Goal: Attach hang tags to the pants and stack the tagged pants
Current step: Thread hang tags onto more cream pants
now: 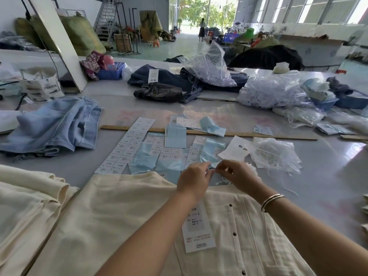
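The cream pants point(123, 216) lie spread flat on the grey table point(328, 176), their waist edge directly under and just nearer the viewer than the fingertips; a second cream pair point(25, 206) lies well off to the left of the left hand. The cloth looks soft, limp and fairly light, so it should fold and slide easily but will sag if lifted by one corner; taking it at the waistband with both hands seems the safest hold. A white hang tag point(197, 232) rests on the pants, below the left hand and partly under its wrist; it looks like stiff card, light and easily creased. Loose tags and blue slips point(175, 136) lie just beyond the fingers. The left hand point(192, 181) and right hand point(237, 175) meet tip to tip, each pinching a thin white string point(221, 182), slippery and easily dropped.
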The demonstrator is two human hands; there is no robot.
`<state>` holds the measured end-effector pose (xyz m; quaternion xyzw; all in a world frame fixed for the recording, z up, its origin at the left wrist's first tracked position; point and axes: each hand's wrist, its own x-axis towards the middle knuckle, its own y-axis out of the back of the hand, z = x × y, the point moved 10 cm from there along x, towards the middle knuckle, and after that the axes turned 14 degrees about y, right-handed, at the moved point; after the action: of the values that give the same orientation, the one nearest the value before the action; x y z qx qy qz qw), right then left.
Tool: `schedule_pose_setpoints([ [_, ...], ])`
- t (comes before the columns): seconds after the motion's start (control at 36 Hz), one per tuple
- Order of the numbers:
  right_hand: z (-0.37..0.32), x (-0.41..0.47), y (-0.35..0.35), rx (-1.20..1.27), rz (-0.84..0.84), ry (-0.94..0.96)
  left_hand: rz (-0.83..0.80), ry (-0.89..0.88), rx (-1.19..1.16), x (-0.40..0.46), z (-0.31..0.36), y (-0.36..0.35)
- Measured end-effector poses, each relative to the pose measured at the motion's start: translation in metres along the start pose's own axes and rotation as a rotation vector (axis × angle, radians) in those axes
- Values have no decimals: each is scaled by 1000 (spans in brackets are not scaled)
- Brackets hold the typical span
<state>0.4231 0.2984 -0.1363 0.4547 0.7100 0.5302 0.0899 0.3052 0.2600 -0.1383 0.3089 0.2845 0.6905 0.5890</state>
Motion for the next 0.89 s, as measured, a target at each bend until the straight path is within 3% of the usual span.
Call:
schedule_pose_setpoints([
  [0.11, -2, 0, -3, 26, -9, -2, -36, 21, 51, 6, -7, -7],
  [0.22, -1, -1, -4, 57, -18, -19, -49, 60, -85, 7, -12, -6],
  [0.42, -3, -3, -6, 28, -39, 31, -130, 52, -110, 6, -8, -16],
  [0.5, 9, -6, -10, 57, -52, -44, -60, 85, -184, 6, -13, -7],
  [0.64, 48, -22, 1, -142, -52, -169, 34, 164, -412, 0, -32, 21],
  [0.75, 48, -34, 16, -141, 17, -262, 6, 84, -402, -7, -35, 47],
  [0.83, 5, -45, 31, 38, 293, -269, -16, 14, -294, -11, -32, 65],
  [0.89, -16, -56, 0, 530, 308, -403, -20, -9, -259, -12, -30, 74],
])
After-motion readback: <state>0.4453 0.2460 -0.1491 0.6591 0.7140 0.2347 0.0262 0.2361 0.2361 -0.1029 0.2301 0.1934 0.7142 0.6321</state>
